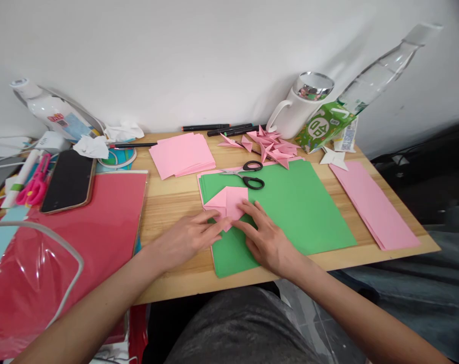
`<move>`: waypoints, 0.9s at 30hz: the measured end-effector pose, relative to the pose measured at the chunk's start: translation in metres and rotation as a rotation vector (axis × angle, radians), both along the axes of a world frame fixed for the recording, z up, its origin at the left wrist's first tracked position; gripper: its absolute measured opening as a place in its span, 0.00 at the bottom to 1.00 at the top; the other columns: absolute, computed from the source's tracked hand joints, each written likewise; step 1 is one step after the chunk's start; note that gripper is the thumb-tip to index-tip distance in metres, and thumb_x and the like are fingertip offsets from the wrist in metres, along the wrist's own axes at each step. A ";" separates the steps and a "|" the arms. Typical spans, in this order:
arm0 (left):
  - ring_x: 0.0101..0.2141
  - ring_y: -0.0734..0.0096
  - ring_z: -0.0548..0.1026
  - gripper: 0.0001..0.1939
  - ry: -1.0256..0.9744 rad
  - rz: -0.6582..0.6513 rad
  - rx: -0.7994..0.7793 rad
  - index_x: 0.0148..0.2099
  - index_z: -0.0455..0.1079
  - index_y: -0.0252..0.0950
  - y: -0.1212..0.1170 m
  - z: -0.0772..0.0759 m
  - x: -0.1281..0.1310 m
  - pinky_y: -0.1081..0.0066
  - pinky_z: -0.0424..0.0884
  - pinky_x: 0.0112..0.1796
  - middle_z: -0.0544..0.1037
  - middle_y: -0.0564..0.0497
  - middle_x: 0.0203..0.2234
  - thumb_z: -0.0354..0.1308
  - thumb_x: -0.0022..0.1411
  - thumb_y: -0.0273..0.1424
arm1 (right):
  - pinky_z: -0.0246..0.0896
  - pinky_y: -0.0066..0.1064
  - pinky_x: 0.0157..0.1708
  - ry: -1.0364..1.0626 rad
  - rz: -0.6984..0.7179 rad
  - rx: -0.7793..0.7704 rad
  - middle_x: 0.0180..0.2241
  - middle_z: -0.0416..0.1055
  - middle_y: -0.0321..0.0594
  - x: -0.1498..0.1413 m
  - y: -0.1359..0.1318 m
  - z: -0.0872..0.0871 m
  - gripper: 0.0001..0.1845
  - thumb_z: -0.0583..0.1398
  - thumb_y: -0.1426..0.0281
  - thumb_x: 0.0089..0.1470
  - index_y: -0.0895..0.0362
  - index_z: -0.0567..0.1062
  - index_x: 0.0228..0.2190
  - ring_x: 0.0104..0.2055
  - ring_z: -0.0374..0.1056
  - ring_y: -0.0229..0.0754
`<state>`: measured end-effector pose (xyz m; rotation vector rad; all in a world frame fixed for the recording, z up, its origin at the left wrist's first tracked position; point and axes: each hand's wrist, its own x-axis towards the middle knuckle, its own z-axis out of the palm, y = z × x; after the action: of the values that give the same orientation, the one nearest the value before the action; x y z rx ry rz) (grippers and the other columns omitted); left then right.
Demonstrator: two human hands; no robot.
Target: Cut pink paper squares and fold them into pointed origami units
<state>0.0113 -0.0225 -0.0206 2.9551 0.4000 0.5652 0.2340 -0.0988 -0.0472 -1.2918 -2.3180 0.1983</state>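
Observation:
A partly folded pink paper square (229,201) lies on a large green sheet (297,207) on the wooden desk (169,197). My left hand (187,236) rests on the desk with its fingertips pressing the pink paper's lower left corner. My right hand (265,237) lies flat on the green sheet, fingers stretched out onto the pink paper's lower right edge. Both hands press the fold and grip nothing. Black-handled scissors (248,174) lie just beyond the paper.
A stack of pink squares (182,154) and folded pink pieces (271,144) sit behind. Pink strips (373,202) lie at right, a white mug (301,103), a green packet (322,126) and a bottle (381,76) at the back. Red sheets (74,242), a phone (68,179) and markers (229,129) lie at left and back.

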 end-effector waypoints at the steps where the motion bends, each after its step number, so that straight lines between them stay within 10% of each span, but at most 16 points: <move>1: 0.51 0.61 0.73 0.16 -0.005 0.000 -0.005 0.56 0.61 0.30 0.000 -0.001 0.000 0.62 0.75 0.47 0.79 0.42 0.40 0.50 0.67 0.28 | 0.51 0.59 0.60 0.000 -0.003 -0.002 0.59 0.56 0.60 0.000 0.000 0.000 0.25 0.50 0.86 0.50 0.63 0.68 0.49 0.66 0.47 0.56; 27: 0.58 0.60 0.65 0.18 0.049 -0.048 -0.067 0.58 0.61 0.29 0.001 -0.006 -0.007 0.62 0.72 0.51 0.79 0.41 0.45 0.49 0.67 0.22 | 0.51 0.59 0.59 -0.016 0.000 0.023 0.60 0.55 0.59 0.000 0.000 -0.003 0.26 0.51 0.86 0.49 0.61 0.69 0.49 0.66 0.48 0.57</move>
<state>0.0042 -0.0214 -0.0270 2.9108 0.3452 0.4658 0.2340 -0.0987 -0.0504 -1.2870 -2.3267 0.1611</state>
